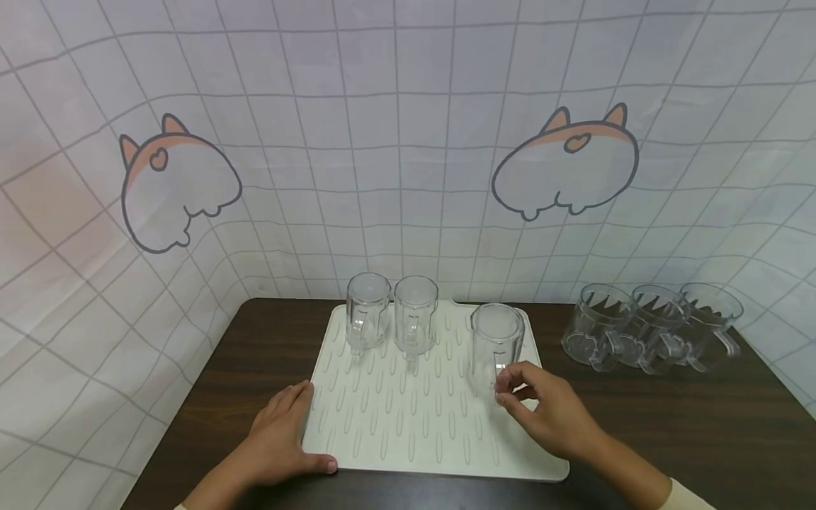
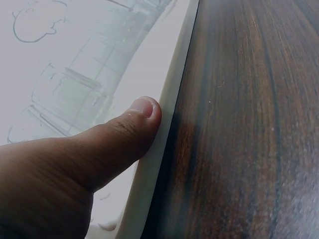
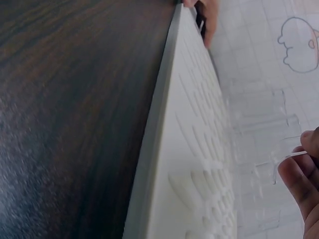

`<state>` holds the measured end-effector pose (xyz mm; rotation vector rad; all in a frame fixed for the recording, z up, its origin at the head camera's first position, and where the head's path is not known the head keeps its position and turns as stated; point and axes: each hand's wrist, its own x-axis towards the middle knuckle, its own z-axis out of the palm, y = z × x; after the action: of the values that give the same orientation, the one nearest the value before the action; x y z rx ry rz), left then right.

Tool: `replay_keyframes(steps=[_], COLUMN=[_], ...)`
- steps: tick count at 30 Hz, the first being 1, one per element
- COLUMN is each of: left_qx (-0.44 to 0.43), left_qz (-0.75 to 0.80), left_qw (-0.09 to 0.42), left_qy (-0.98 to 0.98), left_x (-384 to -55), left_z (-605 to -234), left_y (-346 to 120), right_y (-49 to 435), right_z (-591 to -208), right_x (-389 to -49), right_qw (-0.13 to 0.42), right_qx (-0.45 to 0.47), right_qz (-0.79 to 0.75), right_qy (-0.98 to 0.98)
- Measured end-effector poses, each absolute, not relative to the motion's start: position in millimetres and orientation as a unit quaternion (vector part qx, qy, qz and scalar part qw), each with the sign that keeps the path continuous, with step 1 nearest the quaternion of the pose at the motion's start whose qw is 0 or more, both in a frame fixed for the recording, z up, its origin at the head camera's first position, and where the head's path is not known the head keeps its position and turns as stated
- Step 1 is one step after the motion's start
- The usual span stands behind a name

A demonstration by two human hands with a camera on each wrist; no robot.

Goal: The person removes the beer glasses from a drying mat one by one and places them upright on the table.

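My right hand [image 1: 548, 411] pinches the handle of a clear mug [image 1: 496, 343] between thumb and fingertips. That mug is upright over the right part of a white ridged drying mat [image 1: 421, 432]. Seen from the right wrist, the fingers [image 3: 294, 181] meet at the thin handle edge. My left hand [image 1: 274, 439] rests at the mat's front left corner, fingers along its left side. Its thumb [image 2: 119, 139] lies on the front edge. Two more clear mugs [image 1: 368, 312] stand side by side at the mat's back left, handles toward me.
Three clear mugs [image 1: 596, 326] stand close together on the dark wooden table [image 1: 676, 425] at the right, beyond the mat. A white grid-patterned cloth [image 1: 408, 163] with cartoon animal drawings hangs behind and along both sides.
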<state>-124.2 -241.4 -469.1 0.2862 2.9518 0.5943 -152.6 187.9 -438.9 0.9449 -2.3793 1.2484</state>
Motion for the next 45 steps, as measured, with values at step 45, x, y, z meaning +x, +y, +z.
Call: replay_keyframes(steps=[45], left_qx=[0.159], left_qz=[0.337], left_qw=[-0.079], left_qy=[0.925], left_x=[-129], left_z=[-429], left_y=[-178], right_y=[187], right_z=[-444], right_x=[-146], right_qw=[0.220], right_qx=[0.405], right_qz=[0.376], right_qy=[-0.804])
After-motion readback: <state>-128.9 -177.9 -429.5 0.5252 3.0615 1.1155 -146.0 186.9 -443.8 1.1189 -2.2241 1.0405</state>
